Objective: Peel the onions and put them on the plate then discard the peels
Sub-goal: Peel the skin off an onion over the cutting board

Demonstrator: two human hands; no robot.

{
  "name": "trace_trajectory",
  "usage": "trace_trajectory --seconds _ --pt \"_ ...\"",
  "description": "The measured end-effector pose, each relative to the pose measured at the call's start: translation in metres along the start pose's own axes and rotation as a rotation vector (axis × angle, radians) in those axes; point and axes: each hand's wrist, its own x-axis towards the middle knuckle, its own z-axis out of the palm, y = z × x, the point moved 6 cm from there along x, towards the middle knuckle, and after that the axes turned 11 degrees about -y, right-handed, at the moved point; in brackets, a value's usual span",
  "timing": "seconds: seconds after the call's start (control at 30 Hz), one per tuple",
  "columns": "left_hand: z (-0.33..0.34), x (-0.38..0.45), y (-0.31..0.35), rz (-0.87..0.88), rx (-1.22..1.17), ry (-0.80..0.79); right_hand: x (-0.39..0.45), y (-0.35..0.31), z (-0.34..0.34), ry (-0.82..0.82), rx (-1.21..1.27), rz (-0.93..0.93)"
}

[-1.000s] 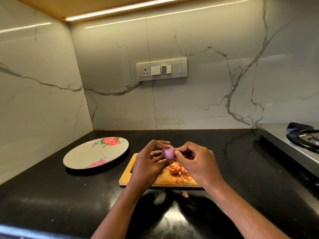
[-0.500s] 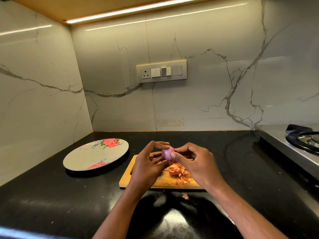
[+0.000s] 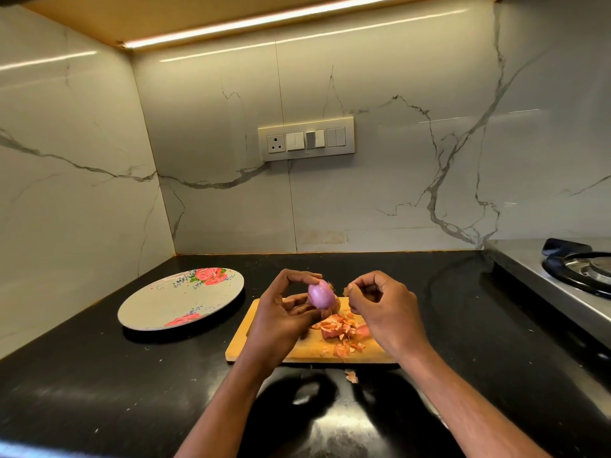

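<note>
We are holding one peeled onion (image 3: pixel 320 294) in our left hand (image 3: pixel 284 320) above one cutting board (image 3: pixel 261 350); our right hand (image 3: pixel 385 307) is pinching one peel scrap (image 3: pixel 347 287). One plate (image 3: pixel 165 307) is sitting bare on the table (image 3: pixel 99 375).

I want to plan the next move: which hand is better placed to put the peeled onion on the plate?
The left hand, probably. It already holds the onion, and the plate lies on its side. The right hand pinches what looks like a peel scrap, farther from the plate.
</note>
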Motion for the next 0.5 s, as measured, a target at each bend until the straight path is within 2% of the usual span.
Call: trace_trajectory --seconds 0.2,0.33,0.5 --pt "0.0 0.0 -0.002 -0.03 -0.02 -0.001 -0.001 -0.002 0.009 -0.143 -0.166 -0.02" --pt "0.001 0.0 -0.005 -0.087 0.032 -0.019 -0.002 -0.012 0.006 -0.131 -0.038 -0.074" --pt "0.001 -0.001 -0.005 -0.057 0.043 -0.025 -0.006 -0.024 0.011 -0.168 0.01 -0.14"
